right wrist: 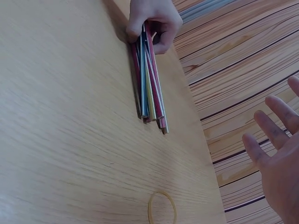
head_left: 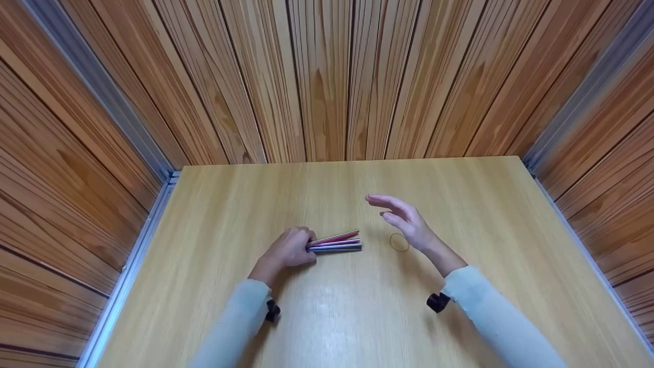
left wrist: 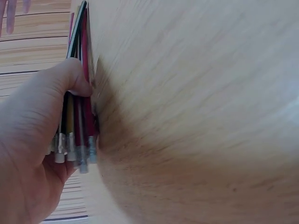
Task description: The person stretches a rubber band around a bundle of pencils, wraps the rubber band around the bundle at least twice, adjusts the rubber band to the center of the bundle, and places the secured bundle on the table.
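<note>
My left hand [head_left: 292,247] grips a bundle of several pencils [head_left: 334,244] low over the table, their far ends pointing right. In the left wrist view, the thumb presses across the pencils [left wrist: 84,109], and eraser ends stick out below it. The pencils differ in colour: red, dark green, yellow and others. My right hand [head_left: 406,220] hovers to the right with fingers extended and nothing in it. A thin yellowish rubber band [head_left: 399,242] lies on the table just below that hand; the right wrist view shows part of the rubber band [right wrist: 162,207] at its bottom edge.
The wooden table [head_left: 327,194] has wood-panelled walls [head_left: 327,82] behind it and at both sides. Metal rails [head_left: 135,250] run along the table's side edges. A small black device [head_left: 438,302] sits at the right wrist, another device [head_left: 273,310] at the left.
</note>
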Motion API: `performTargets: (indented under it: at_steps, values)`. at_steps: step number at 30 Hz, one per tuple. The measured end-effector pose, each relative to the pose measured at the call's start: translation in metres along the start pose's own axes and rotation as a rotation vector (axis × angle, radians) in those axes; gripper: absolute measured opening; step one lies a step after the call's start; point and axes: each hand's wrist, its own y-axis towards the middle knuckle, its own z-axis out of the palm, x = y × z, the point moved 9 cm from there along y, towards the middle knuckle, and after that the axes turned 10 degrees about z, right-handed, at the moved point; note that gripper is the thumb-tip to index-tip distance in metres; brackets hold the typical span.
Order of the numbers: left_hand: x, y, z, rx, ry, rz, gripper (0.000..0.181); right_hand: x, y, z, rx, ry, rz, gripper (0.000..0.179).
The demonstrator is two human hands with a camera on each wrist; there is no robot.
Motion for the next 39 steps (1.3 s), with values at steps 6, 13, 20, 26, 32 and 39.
performTargets:
  at_steps: [6, 13, 20, 26, 32, 39]
  values:
    - [-0.003, -0.001, -0.004, -0.035, 0.058, 0.045, 0.033, 0.002, -0.001, 0.002, 0.009, 0.004, -0.016, 0.047]
    - [0.004, -0.002, 0.001, 0.015, 0.064, -0.006, 0.050, 0.000, -0.002, 0.001, 0.011, 0.018, -0.012, 0.047]
    - [0.005, -0.005, -0.007, 0.009, 0.008, -0.031, 0.052, 0.005, 0.000, -0.004, -0.002, 0.022, -0.031, 0.048]
    - [0.000, -0.009, -0.023, -0.033, -0.018, -0.012, 0.041, 0.007, 0.000, -0.009, -0.017, 0.040, -0.016, 0.048]
    - [-0.007, -0.010, -0.037, -0.068, -0.005, 0.026, 0.035, 0.001, -0.003, -0.008, -0.019, 0.029, -0.005, 0.048]
    - [-0.013, -0.011, -0.054, -0.076, -0.014, 0.026, 0.038, -0.005, -0.006, -0.001, -0.031, 0.009, 0.043, 0.050]
